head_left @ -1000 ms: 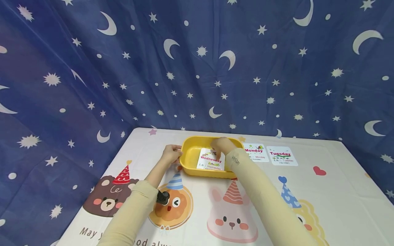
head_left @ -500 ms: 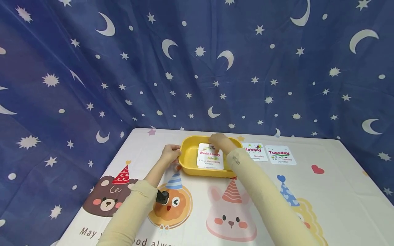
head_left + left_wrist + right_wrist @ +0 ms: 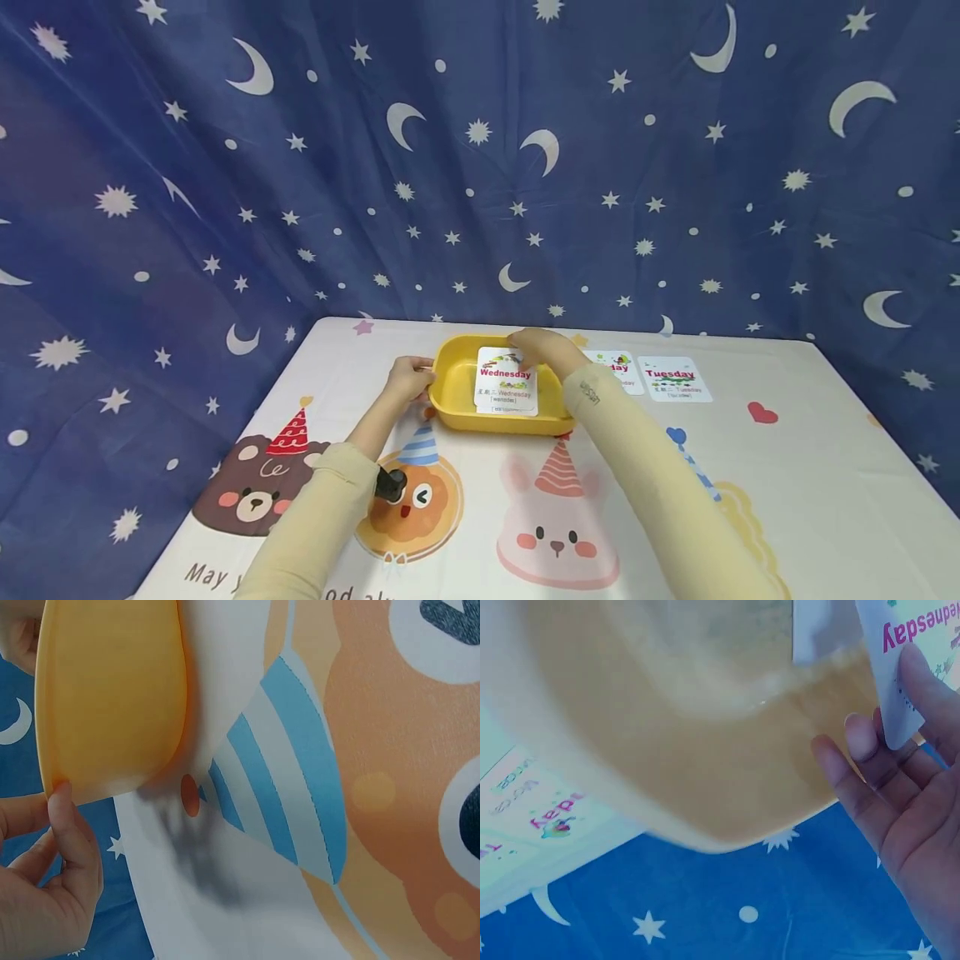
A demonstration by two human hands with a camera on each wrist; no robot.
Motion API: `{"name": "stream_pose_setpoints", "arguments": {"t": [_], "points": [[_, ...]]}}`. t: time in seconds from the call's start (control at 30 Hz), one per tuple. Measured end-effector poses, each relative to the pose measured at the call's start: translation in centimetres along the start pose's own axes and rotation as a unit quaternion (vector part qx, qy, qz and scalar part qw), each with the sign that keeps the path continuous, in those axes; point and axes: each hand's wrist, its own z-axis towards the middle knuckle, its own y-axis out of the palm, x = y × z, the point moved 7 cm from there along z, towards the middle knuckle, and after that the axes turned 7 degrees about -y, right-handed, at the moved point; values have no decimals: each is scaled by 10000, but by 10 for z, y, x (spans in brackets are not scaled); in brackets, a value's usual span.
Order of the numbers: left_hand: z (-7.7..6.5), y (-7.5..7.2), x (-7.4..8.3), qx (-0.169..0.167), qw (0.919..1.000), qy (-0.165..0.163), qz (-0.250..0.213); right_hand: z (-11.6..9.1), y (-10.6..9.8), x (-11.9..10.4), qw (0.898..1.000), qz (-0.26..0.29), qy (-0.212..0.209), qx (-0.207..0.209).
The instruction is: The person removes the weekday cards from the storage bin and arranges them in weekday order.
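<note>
My left hand [image 3: 408,379] holds the left end of a yellow plastic tray [image 3: 495,425]; in the left wrist view its thumb and fingers pinch the rim. Over the tray's middle, my right hand [image 3: 551,350] pinches a white "Wednesday" card [image 3: 495,387] by its upper right part. In the right wrist view the thumb presses the printed face of that card [image 3: 900,690], fingers behind it. Another white card [image 3: 825,630] lies lower in the tray, mostly hidden by the held one.
To the tray's right lie a "Monday" card [image 3: 630,379], partly covered by the right forearm, and a "Tuesday" card [image 3: 675,380]. A white tablecloth [image 3: 750,475] with cartoon animals covers the table. Behind it hangs a blue star-and-moon curtain [image 3: 450,167].
My right hand has lifted the Wednesday card slightly up from the tray's bottom, uncovering the edge of a card below. The left hand keeps its hold on the rim. The head view has shifted slightly.
</note>
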Motion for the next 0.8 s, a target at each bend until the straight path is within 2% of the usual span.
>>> {"name": "stream_pose_setpoints", "arguments": {"t": [0.07, 0.13, 0.3, 0.4, 0.63, 0.8], "points": [[1, 0, -1, 0, 10000, 0, -8, -4, -1, 2, 9997, 216, 83, 39], [3, 1, -3, -5, 10000, -29, -36, -7, -1, 2, 9998, 204, 29, 74], [6, 3, -4, -51, 9999, -29, -90, -13, -6, -5, 9981, -292, -487, 256], [4, 4, -3, -32, 10000, 16, -43, -17, -9, -9, 9967, -353, -641, 356], [2, 3, -1, -28, 9999, 94, 36, -26, -14, -9, 9956, 157, -743, 550], [1, 2, 0, -56, 9999, 137, 35, -31, -14, -8, 9917, 438, -984, 699]]}}
